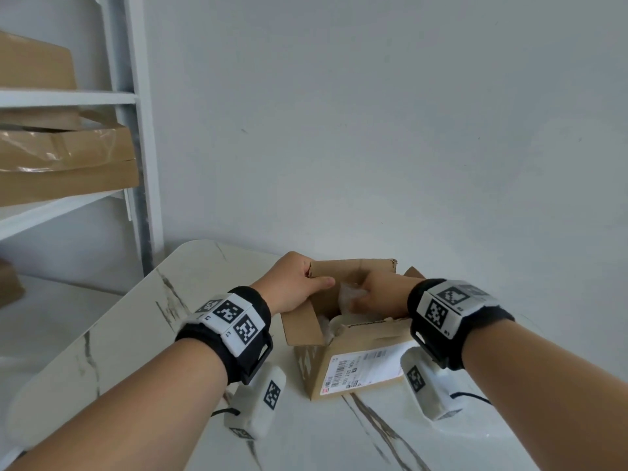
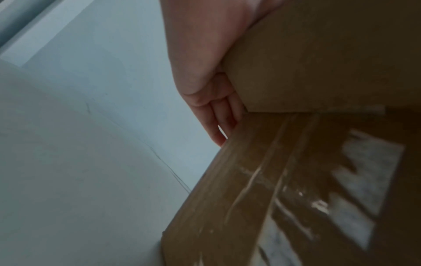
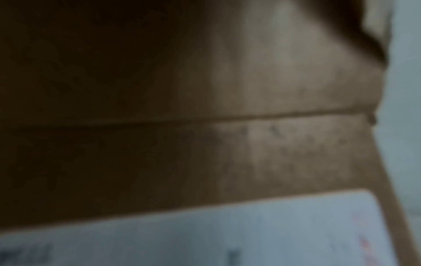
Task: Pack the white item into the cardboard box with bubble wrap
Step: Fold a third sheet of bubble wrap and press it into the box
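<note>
A small cardboard box (image 1: 356,365) with a white shipping label stands open on the marble table. My left hand (image 1: 297,283) grips its far-left flap (image 1: 343,268), thumb on the inner face and fingers (image 2: 219,115) behind it. The flap (image 2: 318,63) and the taped box side (image 2: 262,189) fill the left wrist view. My right hand (image 1: 380,294) reaches down into the box, its fingers curled on crumpled bubble wrap (image 1: 348,292). A white rounded shape (image 1: 336,323) shows low inside, mostly hidden. The right wrist view shows only the blurred box wall (image 3: 284,144) and label (image 3: 227,234).
A white shelf unit (image 1: 136,130) holding brown cardboard boxes (image 1: 68,161) stands at the left, beyond the table's rounded corner (image 1: 190,253). A plain wall rises behind the box. Bare marble tabletop (image 1: 136,334) lies left of and in front of the box.
</note>
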{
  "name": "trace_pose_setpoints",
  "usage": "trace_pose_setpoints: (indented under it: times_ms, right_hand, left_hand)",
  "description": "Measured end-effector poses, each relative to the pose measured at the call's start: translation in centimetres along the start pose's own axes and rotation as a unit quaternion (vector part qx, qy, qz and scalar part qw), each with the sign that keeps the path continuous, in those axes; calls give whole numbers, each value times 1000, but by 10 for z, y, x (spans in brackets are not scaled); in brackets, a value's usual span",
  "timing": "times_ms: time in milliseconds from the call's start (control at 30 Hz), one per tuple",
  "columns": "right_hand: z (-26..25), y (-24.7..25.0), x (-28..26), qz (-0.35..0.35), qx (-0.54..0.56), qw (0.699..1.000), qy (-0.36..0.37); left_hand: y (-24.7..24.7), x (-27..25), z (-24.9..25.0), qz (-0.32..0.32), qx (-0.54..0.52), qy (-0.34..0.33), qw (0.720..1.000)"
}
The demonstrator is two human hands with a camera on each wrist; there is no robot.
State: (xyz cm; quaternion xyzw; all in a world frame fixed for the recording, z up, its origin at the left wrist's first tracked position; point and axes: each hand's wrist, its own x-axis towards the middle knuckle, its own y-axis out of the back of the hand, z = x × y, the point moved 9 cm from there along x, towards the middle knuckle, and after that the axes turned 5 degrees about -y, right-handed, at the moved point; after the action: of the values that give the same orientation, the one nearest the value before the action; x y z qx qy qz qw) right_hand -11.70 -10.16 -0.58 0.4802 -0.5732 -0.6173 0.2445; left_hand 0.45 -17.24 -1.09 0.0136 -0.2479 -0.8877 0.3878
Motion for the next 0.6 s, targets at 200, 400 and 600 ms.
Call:
trace_pose_setpoints:
  times_ms: [200,400,600]
  right_hand:
    - [-17,34,-27,184,-160,970,-9]
    - [-8,26,-34,65,-42,996,47]
    - [1,5,-39,-84,-131,987,24]
  left_hand:
    - [-4,-1,7,-39,25,-18,999]
    - [-6,-1,7,-37,36,-25,998]
    - [-7,0,2,-39,33,-26,998]
